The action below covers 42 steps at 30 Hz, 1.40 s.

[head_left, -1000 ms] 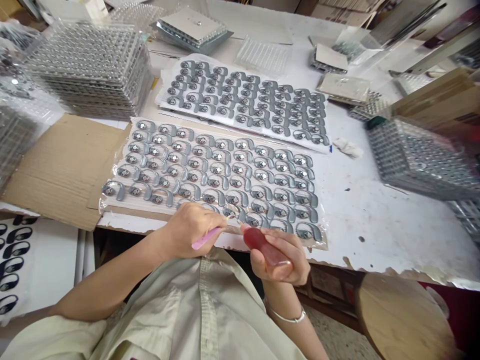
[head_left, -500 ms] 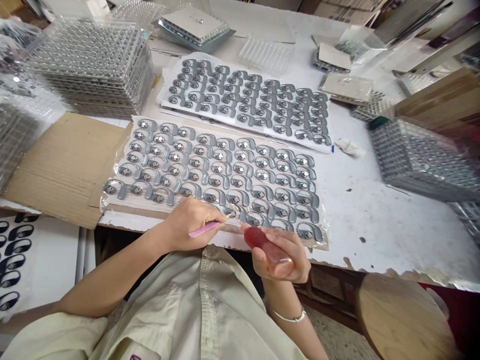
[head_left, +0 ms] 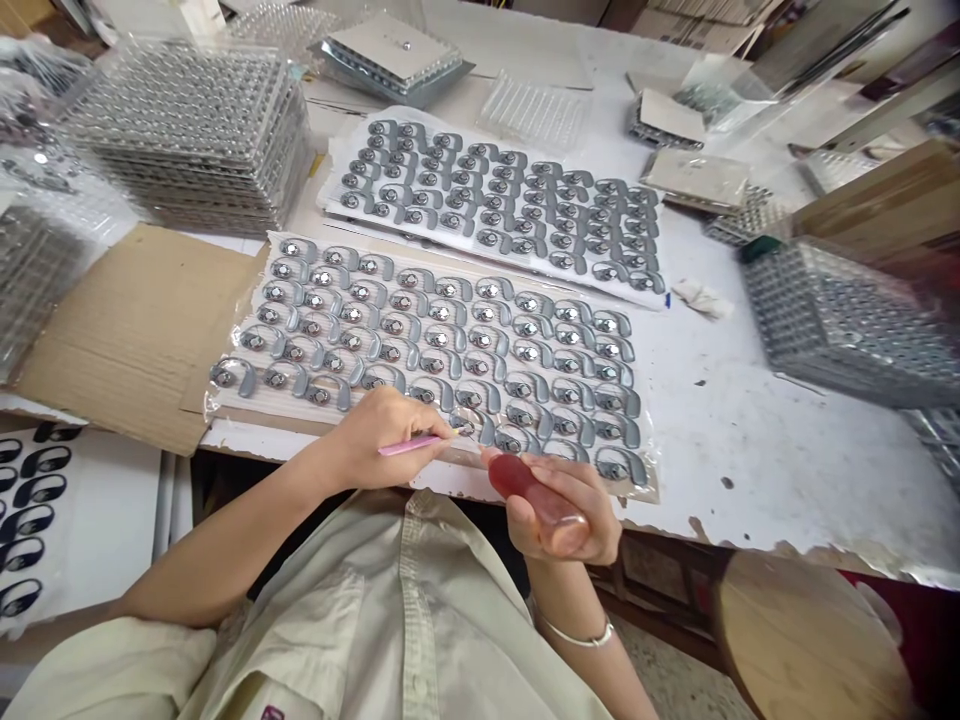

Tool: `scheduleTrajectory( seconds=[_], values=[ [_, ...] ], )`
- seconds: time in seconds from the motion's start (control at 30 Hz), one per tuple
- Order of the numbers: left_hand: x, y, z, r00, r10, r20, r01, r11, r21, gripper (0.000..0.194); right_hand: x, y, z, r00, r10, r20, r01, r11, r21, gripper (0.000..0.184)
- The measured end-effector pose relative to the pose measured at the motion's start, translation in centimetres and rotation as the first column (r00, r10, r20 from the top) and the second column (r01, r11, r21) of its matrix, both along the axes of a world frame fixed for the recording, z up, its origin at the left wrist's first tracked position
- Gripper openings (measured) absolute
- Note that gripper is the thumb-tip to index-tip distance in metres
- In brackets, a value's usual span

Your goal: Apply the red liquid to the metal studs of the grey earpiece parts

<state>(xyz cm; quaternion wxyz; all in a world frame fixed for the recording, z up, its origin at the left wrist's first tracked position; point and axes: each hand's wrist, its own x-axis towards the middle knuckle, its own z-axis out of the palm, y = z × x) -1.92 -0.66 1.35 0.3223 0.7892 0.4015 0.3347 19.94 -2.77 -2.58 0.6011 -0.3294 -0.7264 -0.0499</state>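
My left hand (head_left: pixel 386 435) pinches a thin pink stick (head_left: pixel 411 445) whose tip rests at a grey ear-hook part (head_left: pixel 469 425) in the nearest row. That part lies on a plastic-covered board (head_left: pixel 240 405) filled with rows of grey hooks with shiny round centres. My right hand (head_left: pixel 562 510) is wrapped round a reddish translucent bottle (head_left: pixel 536 490), its nozzle pointing at the same part. A second sheet of grey hooks (head_left: pixel 495 205) lies just behind the first.
Stacks of clear blister trays stand at the back left (head_left: pixel 187 130) and at the right (head_left: pixel 840 320). Flat cardboard (head_left: pixel 127 330) lies left of the board. A white sheet with black hook shapes (head_left: pixel 37 500) sits low left. A round wooden stool (head_left: pixel 802 630) is lower right.
The pink stick has dropped to a flatter angle and my left hand has shifted slightly. The view has tilted a little; the right hand and bottle stay put.
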Motion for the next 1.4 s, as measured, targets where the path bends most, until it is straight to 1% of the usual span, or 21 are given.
scheduleTrajectory(
  seconds=[0.1,0.3,0.4,0.57,0.87,1.17,1.3,1.4],
  values=[
    [-0.04,0.24,0.34,1.0,0.007,-0.016,-0.008,0.997,-0.072,0.011,-0.09,0.04,0.05,1.0,0.006,-0.001,-0.006,1.0,-0.004,0.028],
    [-0.13,0.47,0.77,1.0,0.004,-0.028,-0.008,0.989,-0.147,0.011,-0.29,0.24,0.29,1.0,0.025,-0.016,-0.026,1.0,-0.012,0.026],
    [-0.17,0.53,0.85,1.0,0.007,-0.022,-0.011,0.978,-0.206,0.011,-0.36,0.33,0.33,0.999,0.033,-0.02,-0.033,0.999,-0.005,0.026],
    [-0.18,0.67,0.77,1.0,0.015,-0.019,-0.019,0.965,-0.261,0.012,-0.35,0.41,0.22,0.999,0.044,-0.002,-0.044,0.999,-0.01,0.028],
    [-0.17,0.64,0.7,1.0,0.021,-0.017,-0.025,0.96,-0.28,0.013,-0.26,0.21,0.06,0.998,0.067,0.015,-0.067,0.998,-0.019,0.031],
    [-0.14,0.76,1.05,0.999,0.018,-0.028,-0.026,0.95,-0.31,0.013,0.24,0.16,-0.12,0.997,0.07,-0.028,-0.07,0.998,0.001,0.033],
    [-0.2,0.73,1.05,1.0,0.01,-0.018,-0.014,0.957,-0.29,0.013,0.06,0.34,0.03,0.998,0.064,-0.016,-0.064,0.998,0.007,0.033],
    [-0.2,0.77,0.95,1.0,0.001,-0.019,-0.006,0.962,-0.273,0.013,-0.11,0.4,0.08,0.998,0.067,-0.009,-0.068,0.998,-0.017,0.032]
  ],
)
